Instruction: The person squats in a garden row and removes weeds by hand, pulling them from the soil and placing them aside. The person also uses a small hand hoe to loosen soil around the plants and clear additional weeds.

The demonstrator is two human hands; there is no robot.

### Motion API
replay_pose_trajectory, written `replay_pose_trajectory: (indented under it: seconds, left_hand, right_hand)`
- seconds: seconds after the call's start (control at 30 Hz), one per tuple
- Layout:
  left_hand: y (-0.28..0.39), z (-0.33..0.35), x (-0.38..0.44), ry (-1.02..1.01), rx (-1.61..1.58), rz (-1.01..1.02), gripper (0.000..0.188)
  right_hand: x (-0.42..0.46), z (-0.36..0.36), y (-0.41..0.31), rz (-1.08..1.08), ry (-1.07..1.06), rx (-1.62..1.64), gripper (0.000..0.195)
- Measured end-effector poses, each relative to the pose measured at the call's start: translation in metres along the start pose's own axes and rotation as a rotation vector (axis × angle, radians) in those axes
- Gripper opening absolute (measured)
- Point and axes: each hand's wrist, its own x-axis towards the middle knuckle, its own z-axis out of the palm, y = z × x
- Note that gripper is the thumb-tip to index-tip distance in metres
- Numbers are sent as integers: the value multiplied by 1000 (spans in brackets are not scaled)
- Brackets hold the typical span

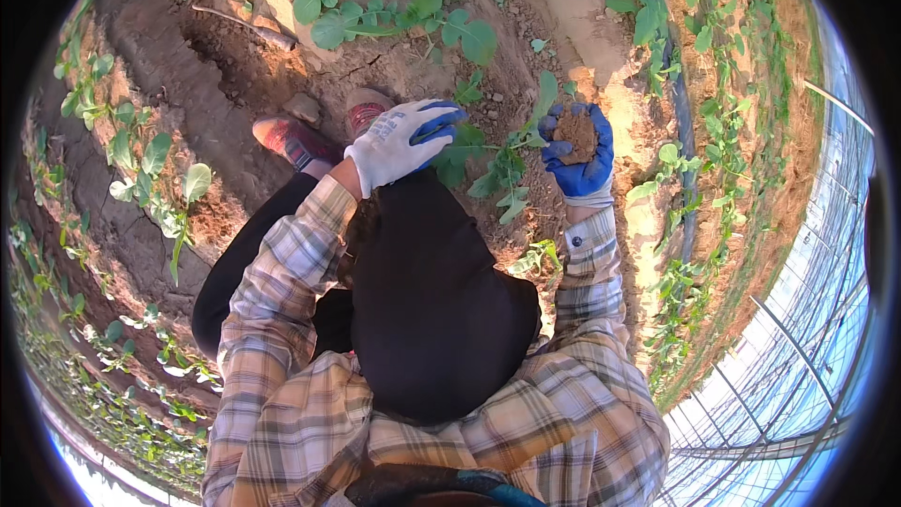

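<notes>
My right hand (586,167), palm up in a blue-coated work glove, holds a clod of brown soil (577,134) with its fingers curled around it. Close to the left of that hand, a leafy green plant with lobed leaves (505,167) grows from the dry soil. My left hand (402,144) wears a white knit glove with a blue coating and printed writing on its back. It rests over my knee in black trousers (429,239), fingers somewhat apart and nothing visible in them. What lies under its palm is hidden.
Several larger leafy plants (415,17) grow ahead. A black irrigation hose (684,148) runs along the plant row on the right. A stick (250,27) and a stone (303,108) lie near my shoes (295,141). Greenhouse framing (795,338) curves along the right side.
</notes>
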Motion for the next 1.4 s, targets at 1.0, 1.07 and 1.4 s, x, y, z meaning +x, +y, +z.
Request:
replay_pose_trajectory:
  seconds: [1.0, 1.07, 1.4]
  left_hand:
    - [-28, 73, 66, -752, 913, 115, 35]
    - [-25, 73, 66, -737, 895, 105, 35]
    - [-23, 73, 66, -688, 834, 88, 38]
  right_hand:
    - [73, -156, 17, -93, 438, -1754, 49]
    - [68, -177, 8, -88, 326, -1803, 49]
    - [67, -145, -7, 163, 194, -2151, 44]
